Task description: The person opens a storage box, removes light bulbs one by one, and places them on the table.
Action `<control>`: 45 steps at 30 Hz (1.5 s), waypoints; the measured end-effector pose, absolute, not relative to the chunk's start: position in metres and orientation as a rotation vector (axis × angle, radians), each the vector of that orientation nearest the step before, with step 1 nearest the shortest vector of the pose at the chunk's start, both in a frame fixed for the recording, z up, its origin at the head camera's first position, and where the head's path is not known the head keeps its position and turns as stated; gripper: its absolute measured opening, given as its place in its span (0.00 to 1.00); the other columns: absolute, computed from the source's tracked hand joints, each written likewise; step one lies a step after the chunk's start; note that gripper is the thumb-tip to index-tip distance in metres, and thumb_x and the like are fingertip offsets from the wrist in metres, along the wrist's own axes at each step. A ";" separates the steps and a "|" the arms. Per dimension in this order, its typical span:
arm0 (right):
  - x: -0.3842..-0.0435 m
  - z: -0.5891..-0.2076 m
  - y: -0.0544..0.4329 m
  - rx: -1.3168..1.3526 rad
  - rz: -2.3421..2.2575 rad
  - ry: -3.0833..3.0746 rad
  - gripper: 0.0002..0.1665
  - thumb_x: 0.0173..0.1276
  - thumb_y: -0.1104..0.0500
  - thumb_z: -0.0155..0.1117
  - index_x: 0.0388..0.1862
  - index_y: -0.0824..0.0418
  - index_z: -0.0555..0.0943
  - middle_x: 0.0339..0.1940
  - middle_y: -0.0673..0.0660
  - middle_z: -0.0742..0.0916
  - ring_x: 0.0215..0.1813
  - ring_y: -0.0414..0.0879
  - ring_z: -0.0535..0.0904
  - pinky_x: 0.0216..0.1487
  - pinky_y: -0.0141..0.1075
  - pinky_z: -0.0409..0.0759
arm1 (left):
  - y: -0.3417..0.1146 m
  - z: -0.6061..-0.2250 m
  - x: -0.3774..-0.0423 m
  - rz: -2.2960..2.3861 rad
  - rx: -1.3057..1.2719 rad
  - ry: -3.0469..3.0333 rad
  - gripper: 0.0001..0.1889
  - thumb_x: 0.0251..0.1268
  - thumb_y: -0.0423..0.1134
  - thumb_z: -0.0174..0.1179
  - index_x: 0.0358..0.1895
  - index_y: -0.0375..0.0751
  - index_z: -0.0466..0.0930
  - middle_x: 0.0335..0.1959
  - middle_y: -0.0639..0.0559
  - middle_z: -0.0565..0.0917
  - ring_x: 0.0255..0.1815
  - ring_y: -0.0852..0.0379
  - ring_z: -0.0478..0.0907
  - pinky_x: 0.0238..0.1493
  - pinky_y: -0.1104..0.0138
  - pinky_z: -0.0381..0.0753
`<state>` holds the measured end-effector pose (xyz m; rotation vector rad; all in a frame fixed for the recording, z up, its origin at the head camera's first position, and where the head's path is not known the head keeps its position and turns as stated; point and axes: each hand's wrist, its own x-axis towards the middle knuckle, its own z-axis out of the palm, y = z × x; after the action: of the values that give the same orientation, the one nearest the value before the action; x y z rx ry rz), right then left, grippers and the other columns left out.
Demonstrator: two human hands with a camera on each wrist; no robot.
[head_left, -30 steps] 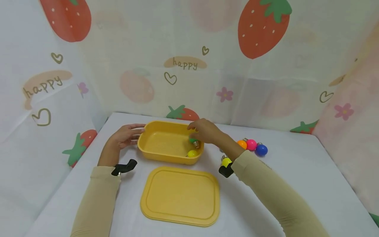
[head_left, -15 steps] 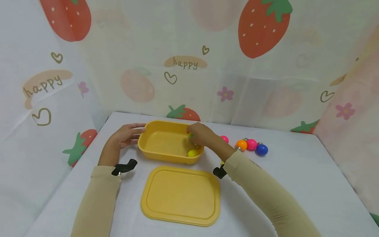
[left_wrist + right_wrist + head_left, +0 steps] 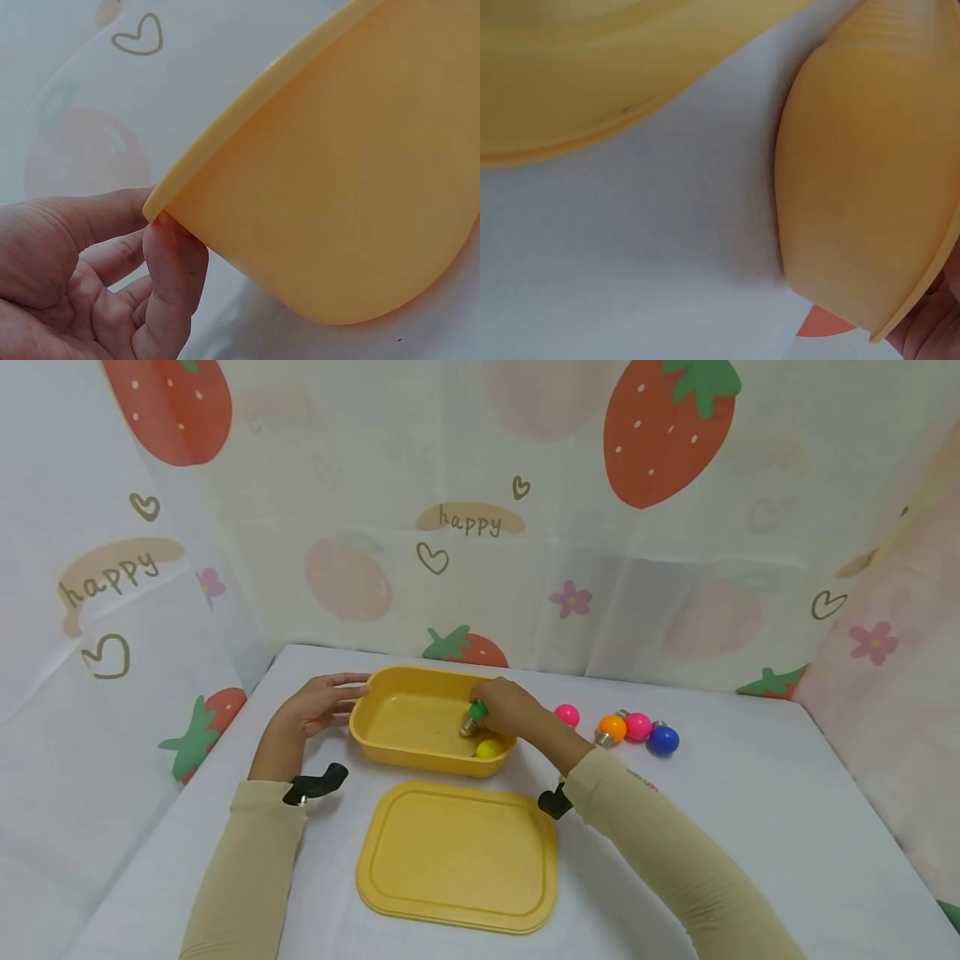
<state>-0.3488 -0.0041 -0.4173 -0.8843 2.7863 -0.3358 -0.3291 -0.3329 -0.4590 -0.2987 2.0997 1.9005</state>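
Note:
A yellow rectangular plastic box (image 3: 408,727) stands on the white-covered table. My left hand (image 3: 318,702) is at its left end; in the left wrist view, the fingers (image 3: 166,281) hold the box's rim. Reaching over the right end, my right hand (image 3: 510,706) pinches a small green light bulb (image 3: 477,711) inside the box, its metal screw base pointing down and left. A yellow bulb (image 3: 488,749) lies just below it in the box. The right wrist view shows the box's outer wall (image 3: 870,172) and part of the right hand behind its rim, but not the bulb.
The matching yellow lid (image 3: 457,858) lies flat in front of the box. To the right are several bulbs: pink (image 3: 567,715), orange (image 3: 612,727), another pink (image 3: 638,727) and blue (image 3: 663,741). A yellow one is mostly hidden by the right wrist. Printed cloth hangs behind.
My right hand has lowered into the box, and the green bulb has shifted slightly left with its base turned to the lower left. The left hand and the box have stayed in place.

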 end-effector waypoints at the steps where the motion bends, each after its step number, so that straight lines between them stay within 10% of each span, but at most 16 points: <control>1: -0.349 -0.417 -0.003 -0.890 -0.342 2.790 0.22 0.68 0.59 0.72 0.60 0.60 0.83 0.48 0.53 0.86 0.47 0.49 0.77 0.55 0.39 0.81 | -0.332 -0.459 -0.329 1.896 -0.299 2.104 0.32 0.71 0.45 0.65 0.75 0.42 0.68 0.67 0.43 0.74 0.55 0.51 0.78 0.51 0.66 0.85; 45: -0.293 -0.373 0.125 -0.879 -1.068 2.797 0.25 0.61 0.60 0.79 0.58 0.59 0.85 0.50 0.51 0.88 0.53 0.48 0.83 0.50 0.40 0.86 | -0.327 -0.459 -0.332 1.855 -0.273 2.122 0.33 0.72 0.46 0.64 0.76 0.42 0.66 0.68 0.41 0.73 0.51 0.53 0.80 0.50 0.67 0.85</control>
<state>-0.2927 0.1248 -0.3730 -0.8791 2.7968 -1.0680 -0.3317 -0.3275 -0.4589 -0.2727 2.1223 1.8546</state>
